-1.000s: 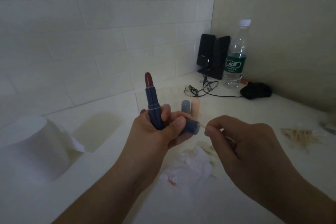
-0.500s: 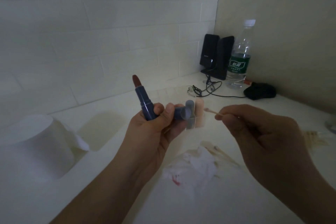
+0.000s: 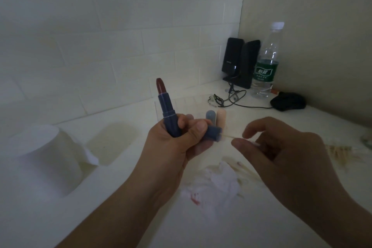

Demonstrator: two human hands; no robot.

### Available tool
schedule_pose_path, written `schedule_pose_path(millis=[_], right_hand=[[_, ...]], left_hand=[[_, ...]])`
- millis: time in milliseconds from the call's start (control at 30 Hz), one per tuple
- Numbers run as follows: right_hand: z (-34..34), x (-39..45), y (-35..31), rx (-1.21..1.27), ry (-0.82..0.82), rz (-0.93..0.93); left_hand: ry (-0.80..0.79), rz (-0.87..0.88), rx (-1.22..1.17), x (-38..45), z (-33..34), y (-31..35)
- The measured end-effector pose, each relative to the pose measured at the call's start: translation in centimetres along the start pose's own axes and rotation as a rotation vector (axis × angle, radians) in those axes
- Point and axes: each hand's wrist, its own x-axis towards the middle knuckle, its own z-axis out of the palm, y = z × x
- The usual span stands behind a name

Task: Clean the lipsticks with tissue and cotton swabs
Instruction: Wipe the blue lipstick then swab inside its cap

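Observation:
My left hand (image 3: 177, 147) grips an upright blue lipstick (image 3: 168, 115) with its dark red tip exposed, and also holds its blue cap (image 3: 213, 133) lying sideways under the thumb. My right hand (image 3: 281, 159) pinches a cotton swab (image 3: 231, 136) whose far end reaches into the cap's opening. Two more lipsticks, one grey-blue (image 3: 210, 117) and one pale pink (image 3: 221, 117), stand on the counter behind the cap. A crumpled tissue (image 3: 213, 187) with red smears lies below my hands, with used swabs (image 3: 243, 169) beside it.
A toilet paper roll (image 3: 40, 159) stands at the left. A pile of cotton swabs (image 3: 340, 152) lies at the right. In the far corner are two black speakers (image 3: 240, 62), a water bottle (image 3: 265, 62), a cable (image 3: 235, 98) and a black mouse (image 3: 287, 101).
My right hand moved the swab from open air back to the cap's opening. The lipstick in my left hand swung from tilted left to nearly upright.

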Motion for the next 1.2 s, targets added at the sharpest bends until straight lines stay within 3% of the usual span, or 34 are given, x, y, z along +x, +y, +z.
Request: schedule_pose_path(millis=[333,467,833,1200], right_hand=[[0.7,-0.6,-0.4,-0.092,-0.023,-0.101],[0.6,-0.7,-0.4,0.054,-0.006,-0.039],[0.6,-0.6,-0.5,0.090,-0.004,0.051],[0.7,-0.2,-0.5,0.134,-0.213,0.133]], left_hand=[[-0.038,0.074,0.168,-0.4,0.0,-0.4],[-0.067,0.080,0.178,-0.5,0.3,-0.5],[-0.078,0.104,0.296,-0.5,0.2,-0.5],[-0.038,0.058,0.139,-0.3,-0.2,-0.3]])
